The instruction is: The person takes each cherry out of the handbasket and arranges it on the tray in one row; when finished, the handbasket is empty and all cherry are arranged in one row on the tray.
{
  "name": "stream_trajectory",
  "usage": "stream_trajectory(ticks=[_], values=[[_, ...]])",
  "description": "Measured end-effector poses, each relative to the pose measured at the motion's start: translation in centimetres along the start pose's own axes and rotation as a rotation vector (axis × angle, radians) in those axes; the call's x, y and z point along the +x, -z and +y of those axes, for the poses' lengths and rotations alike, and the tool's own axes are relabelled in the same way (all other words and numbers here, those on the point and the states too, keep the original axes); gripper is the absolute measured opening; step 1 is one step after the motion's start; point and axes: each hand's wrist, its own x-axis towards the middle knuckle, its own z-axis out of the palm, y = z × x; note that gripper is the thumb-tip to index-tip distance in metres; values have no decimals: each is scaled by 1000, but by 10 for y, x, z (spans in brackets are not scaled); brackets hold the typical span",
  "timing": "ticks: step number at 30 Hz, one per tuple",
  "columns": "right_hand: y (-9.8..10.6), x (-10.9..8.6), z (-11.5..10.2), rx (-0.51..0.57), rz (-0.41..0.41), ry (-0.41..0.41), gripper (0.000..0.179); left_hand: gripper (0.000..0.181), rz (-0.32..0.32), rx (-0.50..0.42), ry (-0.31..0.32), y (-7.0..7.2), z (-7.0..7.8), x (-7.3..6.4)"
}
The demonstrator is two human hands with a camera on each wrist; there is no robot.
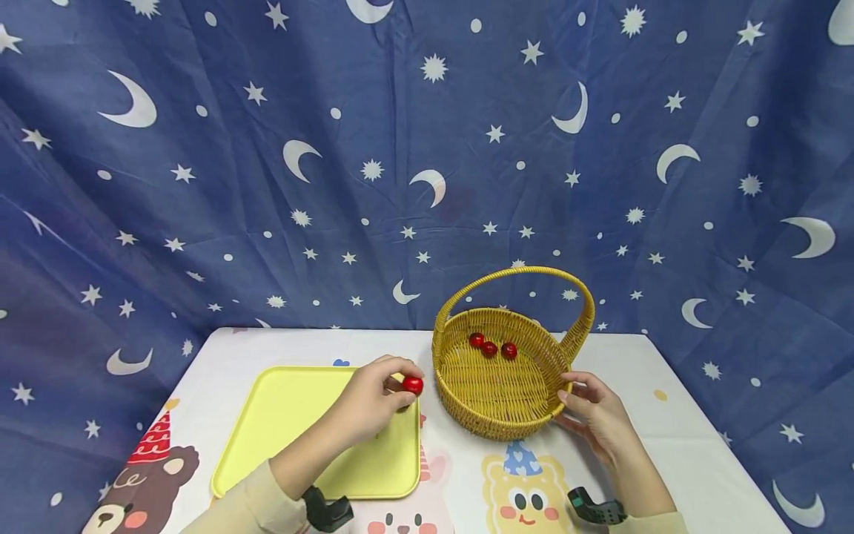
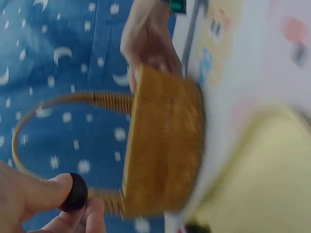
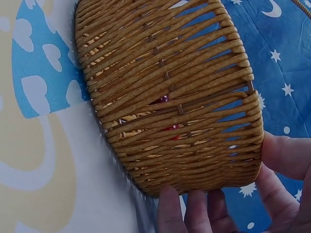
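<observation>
My left hand point(image 1: 371, 400) pinches a glossy red cherry point(image 1: 413, 385) between thumb and fingertips, above the right edge of a yellow tray point(image 1: 287, 415). In the left wrist view that cherry point(image 2: 75, 192) looks dark, and the basket stands beyond it. The basket point(image 1: 490, 389) is golden wicker with a tall arched handle, upright on the table to the right of the tray. Three dark red cherries point(image 1: 489, 349) lie inside toward its back. My right hand point(image 1: 600, 419) grips the basket's right rim, and the right wrist view has its fingers point(image 3: 197, 211) against the woven side.
A white cloth point(image 1: 640, 393) printed with cartoon animals covers the table. Close behind the basket hangs a blue curtain point(image 1: 373, 222) with moons and stars. At the bottom of the left wrist view, a small dark object point(image 2: 197, 228) shows by the tray's edge.
</observation>
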Motion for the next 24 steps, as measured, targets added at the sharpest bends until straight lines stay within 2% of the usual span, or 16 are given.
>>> stream_trajectory(ticks=[3,5,10,13,16,20,24], values=[[0,1,1,-1,6,-3,28,30,58,37,98,21,-22,-7],[0,1,1,-3,5,-4,28,29,74,71,138,35,-36,-11],[1,0,1,3,4,4,27,25,61,161,193,55,-63,-17],[1,0,2,5,1,7,28,23,57,193,222,55,-73,-18],[1,0,2,6,-5,7,29,22,36,210,223,53,-82,-18],[1,1,2,4,-1,5,30,21,7,251,211,48,-87,-17],[1,1,1,0,4,2,30,21,11,309,209,46,-89,-16]])
